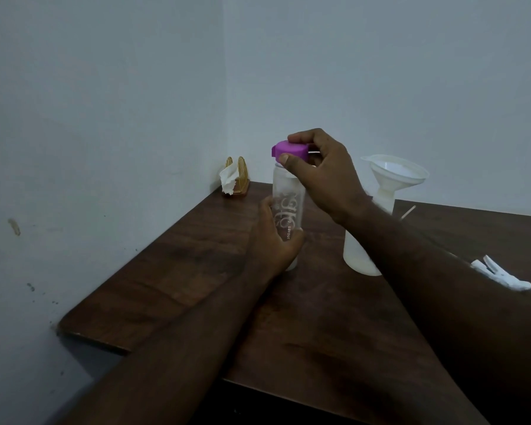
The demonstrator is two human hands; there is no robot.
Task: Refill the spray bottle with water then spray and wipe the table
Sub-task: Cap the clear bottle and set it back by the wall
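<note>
A clear water bottle point(288, 197) with white lettering stands on the dark wooden table point(172, 271). My left hand point(273, 237) grips its lower body. My right hand point(319, 170) pinches the purple cap point(290, 150) at the bottle's top. Right of it stands the white spray bottle point(357, 256) without its head, a white funnel point(394, 174) seated in its neck; my right forearm hides part of it. The white spray head point(500, 273) lies on the table at the right.
A gold napkin holder point(238, 176) with white tissue point(227, 180) sits in the table's far corner against the walls. A thin wooden stick point(408, 211) lies behind the spray bottle. The table's left edge runs along the wall.
</note>
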